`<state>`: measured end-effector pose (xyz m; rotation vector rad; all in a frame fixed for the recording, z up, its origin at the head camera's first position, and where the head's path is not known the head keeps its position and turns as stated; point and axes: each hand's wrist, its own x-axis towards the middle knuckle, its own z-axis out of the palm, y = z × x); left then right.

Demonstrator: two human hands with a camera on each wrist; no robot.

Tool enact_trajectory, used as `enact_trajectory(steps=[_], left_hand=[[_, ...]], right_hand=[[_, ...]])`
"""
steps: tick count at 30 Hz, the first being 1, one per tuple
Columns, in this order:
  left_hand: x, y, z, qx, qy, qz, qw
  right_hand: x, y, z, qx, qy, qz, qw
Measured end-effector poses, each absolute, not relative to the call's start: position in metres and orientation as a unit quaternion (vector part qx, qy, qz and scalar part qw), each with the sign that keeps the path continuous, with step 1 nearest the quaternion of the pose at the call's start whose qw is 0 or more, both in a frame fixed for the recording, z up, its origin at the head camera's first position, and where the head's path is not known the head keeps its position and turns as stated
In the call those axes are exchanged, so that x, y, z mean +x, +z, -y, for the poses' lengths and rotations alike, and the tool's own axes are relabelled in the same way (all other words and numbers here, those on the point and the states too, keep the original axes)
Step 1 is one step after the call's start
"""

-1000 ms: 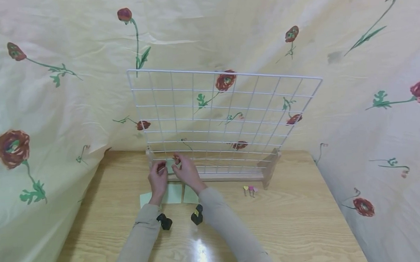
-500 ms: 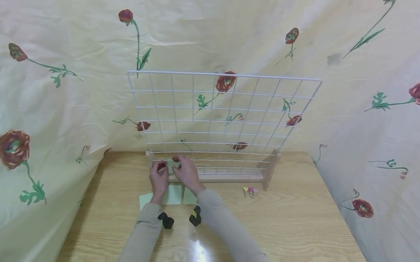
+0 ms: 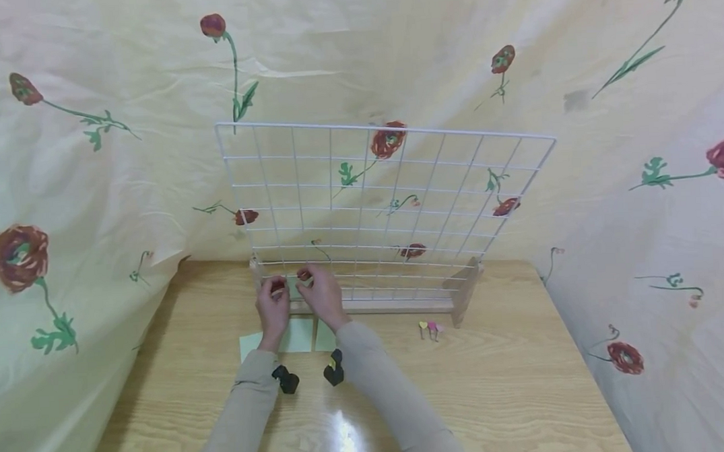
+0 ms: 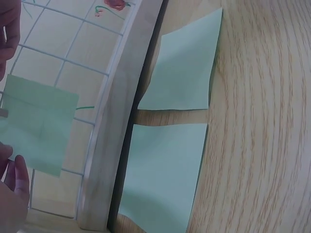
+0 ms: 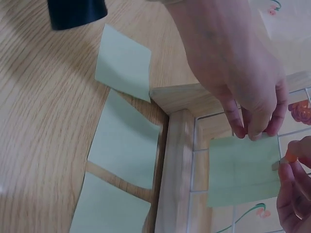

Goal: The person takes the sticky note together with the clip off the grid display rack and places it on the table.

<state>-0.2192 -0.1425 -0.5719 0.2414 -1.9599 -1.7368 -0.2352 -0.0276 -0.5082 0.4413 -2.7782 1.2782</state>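
Note:
A square of pale green paper (image 5: 243, 170) lies flat against the lower left of a white wire grid (image 3: 361, 206). My left hand (image 3: 273, 307) pinches this paper by its left edge; in the left wrist view that hand (image 4: 14, 194) shows at the paper's near corner. On the other side, my right hand (image 3: 322, 296) pinches a small wooden clip (image 5: 276, 165) with an orange end. The clip's tip sits at the paper's upper edge, by a grid wire. In the right wrist view the right fingers (image 5: 286, 194) partly cover the clip.
Three more green paper sheets (image 3: 297, 335) lie on the wooden table (image 3: 526, 380) before the grid's wooden base (image 3: 396, 307). Several small clips with heart tops (image 3: 432, 327) lie right of them. A flowered cloth (image 3: 117, 34) hangs behind and at both sides.
Both hands stay at the paper on the grid with only slight shifts. The right wrist and its black camera have moved a little to the left.

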Motion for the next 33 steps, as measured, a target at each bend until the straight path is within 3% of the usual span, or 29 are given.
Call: enact_trajectory(steps=[6,16,33], left_hand=[[-0.221,-0.572,0.141,0.101,-0.629,0.723,0.268],[-0.224,-0.571,0.138,0.11,-0.62,0.728,0.271],[-0.22,-0.574,0.136,0.088,-0.602,0.747,0.267]], right_hand=[[-0.237,-0.51,0.03,0.131,0.422,0.896,0.038],[-0.236,-0.52,0.027,0.156,0.387,0.901,0.118],[-0.236,-0.533,0.016,0.163,0.473,0.849,0.168]])
